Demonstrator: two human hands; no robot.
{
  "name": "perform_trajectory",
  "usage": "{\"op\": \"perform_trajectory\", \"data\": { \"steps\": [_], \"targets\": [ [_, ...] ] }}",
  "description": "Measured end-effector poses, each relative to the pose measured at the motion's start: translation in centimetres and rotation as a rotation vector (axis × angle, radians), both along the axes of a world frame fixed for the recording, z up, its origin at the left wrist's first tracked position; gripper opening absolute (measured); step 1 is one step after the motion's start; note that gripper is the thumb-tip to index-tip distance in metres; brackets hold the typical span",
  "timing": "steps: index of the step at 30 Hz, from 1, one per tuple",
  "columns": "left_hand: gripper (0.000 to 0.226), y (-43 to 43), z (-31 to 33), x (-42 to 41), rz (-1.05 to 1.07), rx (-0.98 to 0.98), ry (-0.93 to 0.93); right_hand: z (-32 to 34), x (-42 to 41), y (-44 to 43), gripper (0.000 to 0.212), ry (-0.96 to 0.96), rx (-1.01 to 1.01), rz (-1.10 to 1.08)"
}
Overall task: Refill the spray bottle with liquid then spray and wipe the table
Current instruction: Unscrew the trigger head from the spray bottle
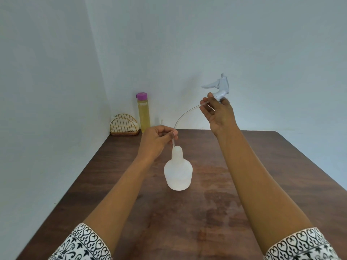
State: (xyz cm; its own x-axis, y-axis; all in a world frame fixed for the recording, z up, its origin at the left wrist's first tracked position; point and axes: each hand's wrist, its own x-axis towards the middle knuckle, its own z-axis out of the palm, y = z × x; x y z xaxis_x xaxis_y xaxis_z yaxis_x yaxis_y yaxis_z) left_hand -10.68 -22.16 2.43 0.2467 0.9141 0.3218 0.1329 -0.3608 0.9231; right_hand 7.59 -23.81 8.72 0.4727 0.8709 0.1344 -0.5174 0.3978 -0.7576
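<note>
Right hand [218,111] was raised above the dark brown wooden tabletop [272,184], fingers closed around the collar of the pale grey plastic trigger spray head [220,86]. Left hand [156,140] pinched the thin clear dip tube [185,115] between thumb and fingertips, just above the open neck of the translucent white plastic spray bottle [178,171], the tube's lower end at the mouth. Bottle stood upright mid-tabletop. Tall clear bottle of yellow liquid with purple cap [143,113] stood at the far left corner beside a gold wire napkin holder [124,125].
</note>
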Motion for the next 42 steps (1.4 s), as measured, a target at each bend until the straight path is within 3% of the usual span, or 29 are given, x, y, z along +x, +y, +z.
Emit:
{"op": "perform_trajectory", "data": {
  "steps": [3, 13, 20, 30, 34, 39, 42],
  "targets": [
    [0.003, 0.2, 1.0, 0.2, -0.004, -0.002, -0.055, 0.2, 0.4, 0.8, 0.009, 0.056, 0.002, 0.012],
    [0.005, 2.0, 3.3, 1.3, -0.03, -0.043, -0.101, 0.4, 1.9, 3.3, 0.01, 0.213, -0.03, 0.019],
    [0.005, 3.5, 5.0, 0.9, -0.048, -0.13, -0.135, 1.5, 2.2, 4.9, 0.006, 0.158, -0.055, 0.059],
    [0.013, -0.8, 2.4, 1.5, -0.231, -0.494, -0.309, 0.6, 3.8, 3.3, 0.017, -0.117, -0.224, 0.121],
    [0.014, -4.6, -0.9, 3.2, -0.307, -0.649, -0.271, -1.8, 5.5, 0.7, 0.012, -0.26, -0.356, 0.176],
    [0.012, -8.7, -5.5, 6.1, -0.341, -0.789, -0.185, -7.4, 7.5, -2.1, 0.005, -0.299, -0.575, 0.255],
    [0.015, -9.6, -7.7, 7.2, -0.35, -0.867, -0.098, -10.6, 8.4, -3.1, 0.021, -0.305, -0.713, 0.286]
  ]
}}
